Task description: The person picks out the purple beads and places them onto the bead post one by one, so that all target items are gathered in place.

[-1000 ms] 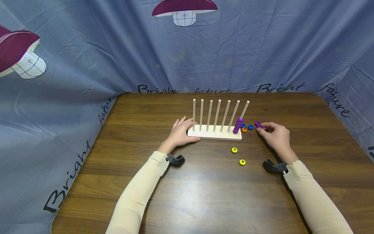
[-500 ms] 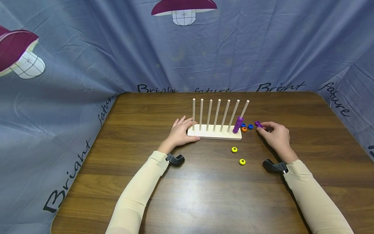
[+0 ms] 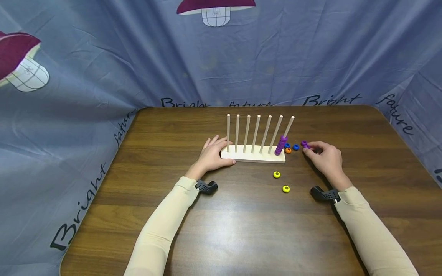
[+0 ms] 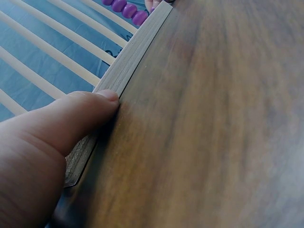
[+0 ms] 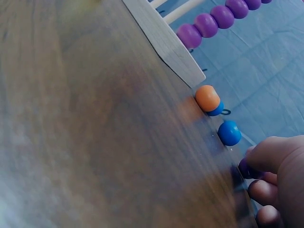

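Note:
A pale wooden peg rack (image 3: 253, 156) with a row of upright pegs stands on the table. Its left end is in the grip of my left hand (image 3: 211, 156), the thumb (image 4: 90, 111) along the front edge and the fingers behind. On the rightmost peg several purple beads (image 3: 281, 145) are stacked. Right of the rack, my right hand (image 3: 326, 159) pinches a purple bead (image 5: 248, 169) between thumb and finger, low at the tabletop. Another purple bead (image 3: 304, 143) lies just beyond it.
Between rack and right hand lie an orange bead (image 3: 288, 151), a blue bead (image 3: 296, 147) and a second blue one behind the orange. Nearer the front are two yellow beads (image 3: 276, 174). A blue printed curtain (image 3: 221, 69) hangs behind the wooden table (image 3: 238, 230).
Both hands keep their places on the rack and the purple bead. The whole scene has shifted slightly upward in the head view.

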A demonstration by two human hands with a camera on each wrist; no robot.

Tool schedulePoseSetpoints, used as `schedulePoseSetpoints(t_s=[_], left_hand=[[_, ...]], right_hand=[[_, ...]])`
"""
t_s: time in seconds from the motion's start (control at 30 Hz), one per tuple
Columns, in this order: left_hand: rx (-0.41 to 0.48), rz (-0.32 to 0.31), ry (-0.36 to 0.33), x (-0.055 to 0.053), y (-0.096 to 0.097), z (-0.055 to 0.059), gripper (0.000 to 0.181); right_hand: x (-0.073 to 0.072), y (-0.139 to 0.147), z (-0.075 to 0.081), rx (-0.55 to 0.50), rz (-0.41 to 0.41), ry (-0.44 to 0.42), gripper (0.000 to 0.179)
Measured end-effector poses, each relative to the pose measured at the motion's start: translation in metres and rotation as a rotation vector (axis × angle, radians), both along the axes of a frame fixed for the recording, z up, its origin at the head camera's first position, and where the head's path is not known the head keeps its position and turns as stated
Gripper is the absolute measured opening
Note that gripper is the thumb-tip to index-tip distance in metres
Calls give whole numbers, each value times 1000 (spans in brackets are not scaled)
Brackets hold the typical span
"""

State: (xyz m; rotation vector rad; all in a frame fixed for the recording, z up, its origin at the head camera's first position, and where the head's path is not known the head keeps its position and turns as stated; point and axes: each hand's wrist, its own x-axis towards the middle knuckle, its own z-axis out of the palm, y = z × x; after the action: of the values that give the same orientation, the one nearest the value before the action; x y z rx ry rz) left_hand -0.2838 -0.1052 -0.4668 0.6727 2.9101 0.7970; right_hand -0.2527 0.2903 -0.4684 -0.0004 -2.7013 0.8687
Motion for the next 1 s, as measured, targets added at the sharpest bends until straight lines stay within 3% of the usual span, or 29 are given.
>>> schedulePoseSetpoints(t_s=[1.0], left_hand=[[-20, 2, -20, -1, 1, 2, 73]], right_hand=[[-2, 1, -1, -3, 4, -7, 32]])
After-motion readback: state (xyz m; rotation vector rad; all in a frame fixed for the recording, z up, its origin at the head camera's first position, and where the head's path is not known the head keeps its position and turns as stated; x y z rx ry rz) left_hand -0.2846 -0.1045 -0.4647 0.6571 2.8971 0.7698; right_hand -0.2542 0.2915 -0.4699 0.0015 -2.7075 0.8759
